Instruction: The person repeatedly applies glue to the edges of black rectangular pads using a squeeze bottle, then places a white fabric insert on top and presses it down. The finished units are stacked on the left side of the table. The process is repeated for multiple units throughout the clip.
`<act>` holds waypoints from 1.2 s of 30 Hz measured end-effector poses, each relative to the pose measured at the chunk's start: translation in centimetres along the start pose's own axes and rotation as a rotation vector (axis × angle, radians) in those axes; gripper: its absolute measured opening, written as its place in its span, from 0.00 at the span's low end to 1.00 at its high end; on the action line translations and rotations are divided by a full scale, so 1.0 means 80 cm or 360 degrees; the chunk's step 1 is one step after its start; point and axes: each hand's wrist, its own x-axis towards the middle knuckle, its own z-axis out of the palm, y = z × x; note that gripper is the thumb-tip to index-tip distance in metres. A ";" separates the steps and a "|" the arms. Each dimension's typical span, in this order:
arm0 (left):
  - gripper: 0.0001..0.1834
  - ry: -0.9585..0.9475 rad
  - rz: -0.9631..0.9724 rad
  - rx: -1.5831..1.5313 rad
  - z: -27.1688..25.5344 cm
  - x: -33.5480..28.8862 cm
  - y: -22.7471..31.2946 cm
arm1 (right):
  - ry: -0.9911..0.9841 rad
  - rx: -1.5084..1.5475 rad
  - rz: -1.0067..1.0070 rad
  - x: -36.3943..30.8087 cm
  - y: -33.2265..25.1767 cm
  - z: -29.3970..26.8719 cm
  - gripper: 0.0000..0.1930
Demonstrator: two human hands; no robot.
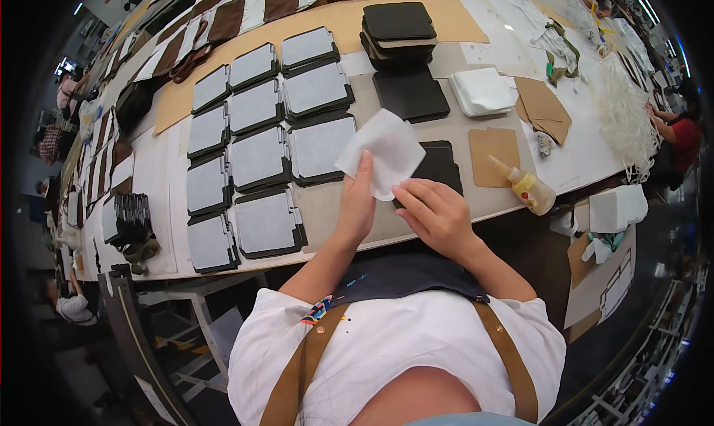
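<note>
My left hand (pixel 358 205) grips a thin white square sheet (pixel 385 149), its thumb lying over the left side. At the sheet's lower right corner my right hand (pixel 440 216) is closed in a pinch on the edge. The sheet is tilted above the table. Below and behind it lies a black panel (pixel 444 162), partly hidden by the sheet and the right hand. Farther off sit another black panel (pixel 411 94) and a tall stack of dark panels (pixel 399 24). A stack of similar white sheets (pixel 482 91) lies to the right of these.
Rows of black panels topped with white sheets (pixel 259 160) cover the table left of my hands. A squeeze bottle (pixel 529 191) lies tilted over brown card (pixel 492 156) near the front edge. Brown and white straps (pixel 282 6) line the back. Other people (pixel 673 136) work nearby.
</note>
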 end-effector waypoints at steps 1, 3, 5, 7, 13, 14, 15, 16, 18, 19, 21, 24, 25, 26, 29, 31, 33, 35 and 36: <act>0.25 -0.0062 -0.0014 0.0148 -0.009 0.002 0.008 | 0.0105 0.0071 0.0135 -0.004 0.005 -0.003 0.23; 0.25 -0.0190 -0.0045 0.0445 -0.025 0.004 0.018 | 0.0320 0.0209 0.0410 -0.010 0.015 -0.003 0.26; 0.27 -0.0338 -0.0279 0.0542 -0.020 -0.007 0.025 | 0.0383 0.0630 0.0916 -0.018 0.017 0.001 0.22; 0.28 -0.0524 -0.0522 0.0618 -0.016 -0.014 0.024 | 0.0383 0.1557 0.1335 -0.040 0.031 0.008 0.17; 0.21 -0.0554 -0.0182 0.1033 -0.037 0.011 -0.023 | 0.0356 0.1362 0.1666 -0.073 0.034 -0.004 0.09; 0.21 -0.0520 -0.0111 0.1053 -0.037 0.014 -0.029 | 0.0365 0.1320 0.1661 -0.074 0.036 -0.002 0.09; 0.20 -0.0517 -0.0113 0.0968 -0.037 0.015 -0.034 | 0.0372 0.1280 0.1655 -0.074 0.038 0.000 0.09; 0.20 -0.0517 -0.0113 0.0881 -0.028 0.015 -0.031 | 0.0345 0.1348 0.1712 -0.071 0.040 -0.002 0.09; 0.20 -0.0502 -0.0094 0.0798 -0.026 0.019 -0.032 | 0.0284 0.1486 0.1824 -0.065 0.044 -0.007 0.09; 0.20 -0.0491 -0.0076 0.0803 -0.028 0.022 -0.034 | 0.0258 0.1436 0.1804 -0.069 0.050 -0.005 0.09; 0.21 -0.0421 -0.0083 0.0875 -0.031 0.023 -0.034 | 0.0203 0.1339 0.1763 -0.082 0.065 0.002 0.09; 0.22 -0.0307 -0.0086 0.1070 -0.029 0.021 -0.029 | 0.0287 0.1357 0.1756 -0.079 0.074 0.005 0.09; 0.23 -0.0302 -0.0032 0.1125 -0.032 0.020 -0.035 | 0.0262 0.1329 0.1787 -0.078 0.079 0.004 0.08; 0.24 -0.0295 0.0022 0.1181 -0.035 0.020 -0.039 | 0.0236 0.1300 0.1816 -0.077 0.084 0.003 0.08; 0.27 -0.0285 0.0280 0.1422 -0.031 0.017 -0.041 | 0.0219 0.1170 0.1809 -0.068 0.091 0.004 0.08; 0.26 -0.0272 0.0385 0.1613 -0.024 0.017 -0.039 | 0.0198 0.0992 0.1738 -0.066 0.099 0.009 0.08; 0.24 -0.0265 0.0499 0.1790 -0.027 0.019 -0.042 | 0.0148 0.0740 0.1631 -0.074 0.112 0.018 0.08; 0.22 -0.0257 0.0626 0.1960 -0.035 0.023 -0.048 | 0.0177 0.0644 0.1572 -0.065 0.111 0.022 0.08; 0.20 -0.0245 0.0651 0.1967 -0.037 0.023 -0.051 | 0.0193 0.0595 0.1543 -0.061 0.110 0.022 0.09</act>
